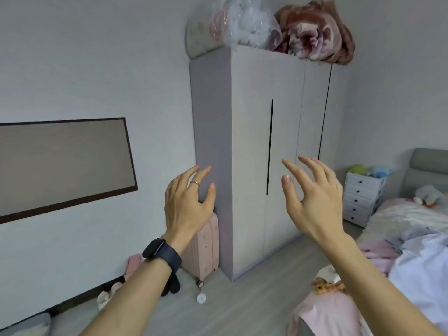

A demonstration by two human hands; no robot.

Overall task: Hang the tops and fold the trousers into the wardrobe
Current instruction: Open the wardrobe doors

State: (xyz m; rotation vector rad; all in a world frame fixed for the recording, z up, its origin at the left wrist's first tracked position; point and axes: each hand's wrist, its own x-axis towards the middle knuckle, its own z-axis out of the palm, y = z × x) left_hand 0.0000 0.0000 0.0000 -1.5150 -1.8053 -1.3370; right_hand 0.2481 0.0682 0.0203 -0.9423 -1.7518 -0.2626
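While both hands are raised in front of us with nothing in them, our fingers (293, 172) are spread and loosely curved, the left hand (186, 204) wearing a ring (195, 183) and a dark watch (162, 254), the right hand (312, 197) a little higher. Between the two and beyond them runs the black handle strip (269, 146) of the wardrobe (249, 105), whose doors (252, 202) stand closed. On that strip the coming move turns, as we judge it: its long axis is upright, and it lies just left of the right forefinger's tip, nearer the right hand than the left, which sits before the wardrobe's grey side panel (211, 117). We cannot tell how far short of the door the fingers are. A second dark line (324, 112) marks the further door, off to the right. The clothes are not in hand: a pink garment (322, 311) lies low at our right, and pale cloth (421, 263) is heaped on the bed (397, 214) beyond it, well apart from the wardrobe; which are tops and which trousers we cannot tell.
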